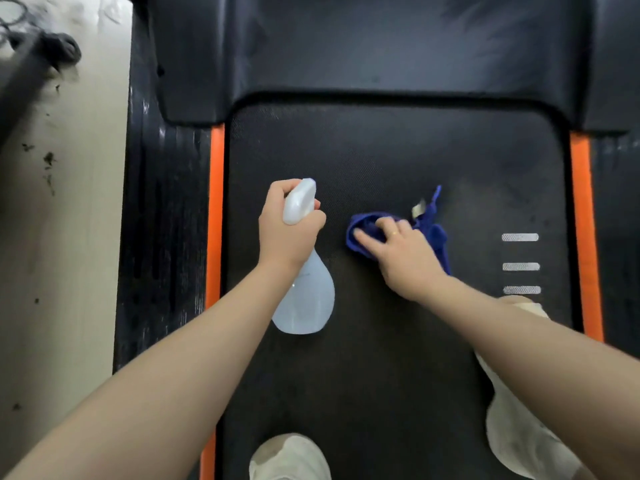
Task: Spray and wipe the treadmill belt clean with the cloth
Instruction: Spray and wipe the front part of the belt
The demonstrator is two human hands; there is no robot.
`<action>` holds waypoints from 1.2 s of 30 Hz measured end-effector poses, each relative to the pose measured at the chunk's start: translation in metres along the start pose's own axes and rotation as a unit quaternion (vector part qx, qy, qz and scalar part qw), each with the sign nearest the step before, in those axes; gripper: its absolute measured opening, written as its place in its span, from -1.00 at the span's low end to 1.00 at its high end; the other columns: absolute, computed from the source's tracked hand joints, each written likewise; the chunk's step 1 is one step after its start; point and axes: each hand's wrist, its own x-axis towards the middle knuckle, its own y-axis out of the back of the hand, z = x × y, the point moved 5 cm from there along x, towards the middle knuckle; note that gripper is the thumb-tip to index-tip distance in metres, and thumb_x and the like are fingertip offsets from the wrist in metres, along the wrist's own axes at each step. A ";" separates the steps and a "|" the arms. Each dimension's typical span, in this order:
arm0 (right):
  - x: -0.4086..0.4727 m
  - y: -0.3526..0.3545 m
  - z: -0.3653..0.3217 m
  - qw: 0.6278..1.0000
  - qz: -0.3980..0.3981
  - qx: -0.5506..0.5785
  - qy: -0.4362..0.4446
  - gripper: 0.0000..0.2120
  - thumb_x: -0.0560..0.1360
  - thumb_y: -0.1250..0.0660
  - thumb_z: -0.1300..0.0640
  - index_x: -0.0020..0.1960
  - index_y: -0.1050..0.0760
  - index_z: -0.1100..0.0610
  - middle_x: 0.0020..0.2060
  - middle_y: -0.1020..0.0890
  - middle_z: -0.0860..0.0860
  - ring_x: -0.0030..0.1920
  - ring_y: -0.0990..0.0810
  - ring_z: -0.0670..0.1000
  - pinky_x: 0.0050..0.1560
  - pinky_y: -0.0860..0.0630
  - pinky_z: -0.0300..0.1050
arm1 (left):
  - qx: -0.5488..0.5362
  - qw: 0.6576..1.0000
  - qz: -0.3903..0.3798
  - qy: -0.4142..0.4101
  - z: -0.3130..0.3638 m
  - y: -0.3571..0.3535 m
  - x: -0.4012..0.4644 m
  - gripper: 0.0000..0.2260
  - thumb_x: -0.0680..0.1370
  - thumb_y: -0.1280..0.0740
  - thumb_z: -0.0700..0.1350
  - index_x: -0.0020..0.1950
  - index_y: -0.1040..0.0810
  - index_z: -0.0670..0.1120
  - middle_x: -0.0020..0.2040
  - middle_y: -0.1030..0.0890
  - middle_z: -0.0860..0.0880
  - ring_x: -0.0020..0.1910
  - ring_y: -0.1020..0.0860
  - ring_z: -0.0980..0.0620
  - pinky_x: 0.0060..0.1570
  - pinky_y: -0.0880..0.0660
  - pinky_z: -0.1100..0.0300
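Black treadmill belt (398,161) filling most of the view, edged by orange strips (215,209) on both sides, with the motor cover (363,53) across the far end and three pale stripes (520,266) near the right edge. Pale floor (69,237) off to the left, speckled with dark bits. Light trousers (519,427) at the lower right, probably a knee resting on the belt to bring the surface within reach. Spray bottle (306,299) held over the left half of the belt, body toward the person and white head (299,202) aimed forward, likely so the mist lands just ahead of the wiping. Translucent bottle; any liquid inside too faint to judge, so fill level unknown. Left hand (285,230) wrapped tight round the neck of the bottle, fingers at the trigger. Blue cloth (429,233) bunched on the middle of the belt, one corner and a small tag poking out forward. Right hand (398,247) pressed flat on top of the cloth, fingers spread and bearing down rather than closed round it, apparently to keep the wad against the belt mid-wipe. Hands near each other, not touching.
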 end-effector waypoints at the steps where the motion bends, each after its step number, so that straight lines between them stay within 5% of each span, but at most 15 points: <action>1: -0.007 -0.007 -0.007 0.999 -0.001 -0.006 0.047 -0.39 0.18 -0.52 0.28 0.22 -0.55 0.07 -0.01 -0.57 0.25 -0.20 -0.54 0.26 -0.34 -0.47 0.00 | 0.001 1.000 -0.017 -0.009 0.003 -0.005 -0.001 -0.63 0.27 -0.32 -0.18 0.07 -0.51 -0.04 -0.12 -0.61 0.03 -0.10 -0.58 0.16 -0.07 -0.50 0.19; 4: 0.008 0.004 0.015 0.997 0.020 -0.035 0.059 -0.41 0.22 -0.51 0.29 0.22 -0.56 0.02 0.00 -0.58 0.22 -0.12 -0.56 0.26 -0.29 -0.47 0.00 | 0.000 0.998 -0.048 -0.038 0.014 -0.017 -0.005 -0.62 0.27 -0.32 -0.21 0.09 -0.55 -0.10 -0.10 -0.61 0.02 -0.12 -0.59 0.21 -0.07 -0.52 0.24; 7: 0.029 0.017 0.075 0.964 0.052 -0.009 -0.261 -0.42 0.47 -0.27 0.24 0.44 -0.27 -0.05 0.27 -0.38 0.18 0.20 -0.36 0.27 0.03 -0.37 0.11 | -0.001 0.998 -0.038 -0.048 0.018 -0.023 0.001 -0.64 0.30 -0.32 -0.22 0.09 -0.55 -0.10 -0.11 -0.62 0.04 -0.10 -0.59 0.20 -0.08 -0.52 0.28; 9: 0.023 0.019 0.078 0.930 0.047 0.019 -0.363 -0.46 0.50 -0.20 0.21 0.45 -0.23 -0.05 0.28 -0.33 0.18 0.21 -0.33 0.27 0.07 -0.35 0.12 | 0.000 0.999 -0.013 -0.035 0.018 -0.028 0.008 -0.67 0.32 -0.34 -0.24 0.08 -0.54 -0.07 -0.13 -0.63 0.06 -0.09 -0.58 0.15 -0.08 -0.49 0.23; 12: 0.005 0.008 0.032 0.988 0.079 0.012 -0.130 -0.52 0.40 -0.25 0.16 0.32 -0.44 0.03 0.14 -0.49 0.24 -0.04 -0.48 0.26 -0.21 -0.43 0.06 | -0.011 1.000 0.009 -0.016 0.020 -0.039 0.013 -0.67 0.31 -0.33 -0.26 0.06 -0.54 -0.06 -0.15 -0.62 0.07 -0.11 -0.57 0.17 -0.11 -0.47 0.24; 15: -0.009 -0.005 0.031 0.998 0.037 -0.017 0.047 -0.55 0.38 -0.17 0.16 0.23 -0.55 -0.02 0.10 -0.56 0.18 -0.10 -0.52 0.22 -0.30 -0.42 -0.02 | -0.028 0.999 -0.009 -0.034 0.029 -0.054 0.006 -0.67 0.30 -0.32 -0.27 0.04 -0.53 -0.08 -0.14 -0.60 0.04 -0.16 -0.56 0.25 -0.17 -0.44 0.35; 21: 0.032 0.028 0.108 0.971 0.037 -0.001 -0.238 -0.46 0.46 -0.22 0.26 0.39 -0.35 -0.10 0.34 -0.35 0.12 0.17 -0.36 0.24 -0.05 -0.35 0.04 | -0.002 0.998 -0.049 -0.041 0.033 -0.087 -0.010 -0.62 0.24 -0.30 -0.21 0.06 -0.55 -0.08 -0.16 -0.60 0.05 -0.15 -0.57 0.15 -0.14 -0.49 0.18; 26: -0.040 -0.004 0.061 0.994 0.042 -0.027 0.098 -0.53 0.36 -0.09 0.14 0.18 -0.57 -0.02 0.04 -0.57 0.13 -0.14 -0.48 0.16 -0.32 -0.38 -0.07 | 0.070 0.995 -0.060 -0.025 0.034 -0.110 -0.008 -0.65 0.24 -0.29 -0.15 0.02 -0.54 -0.01 -0.17 -0.62 0.11 -0.07 -0.59 0.07 0.02 -0.53 0.06; 28: -0.023 0.008 0.082 0.996 0.048 -0.031 0.076 -0.57 0.37 -0.14 0.15 0.16 -0.58 -0.04 0.02 -0.58 0.13 -0.14 -0.50 0.17 -0.31 -0.40 -0.05 | 0.108 0.990 -0.081 -0.024 0.033 -0.121 -0.006 -0.65 0.22 -0.29 -0.11 0.00 -0.55 0.01 -0.17 -0.62 0.11 -0.07 -0.58 0.04 0.00 -0.53 0.08; 32: 0.023 0.029 0.137 0.983 0.059 -0.008 -0.176 -0.47 0.39 -0.28 0.29 0.33 -0.45 -0.01 0.23 -0.46 0.19 0.07 -0.45 0.26 -0.13 -0.37 0.06 | 0.140 0.984 -0.108 -0.019 0.029 -0.134 -0.003 -0.65 0.21 -0.30 -0.07 -0.01 -0.55 0.06 -0.10 -0.63 0.07 -0.01 -0.58 -0.01 0.04 -0.53 -0.05; 36: -0.037 0.005 0.102 0.994 0.059 -0.033 0.086 -0.52 0.34 -0.10 0.20 0.19 -0.57 0.03 0.05 -0.57 0.18 -0.14 -0.52 0.19 -0.31 -0.37 -0.06 | 0.091 0.993 -0.073 -0.008 0.034 -0.131 -0.012 -0.68 0.25 -0.29 -0.13 -0.01 -0.52 0.05 -0.12 -0.62 0.09 -0.04 -0.59 0.05 0.03 -0.55 -0.02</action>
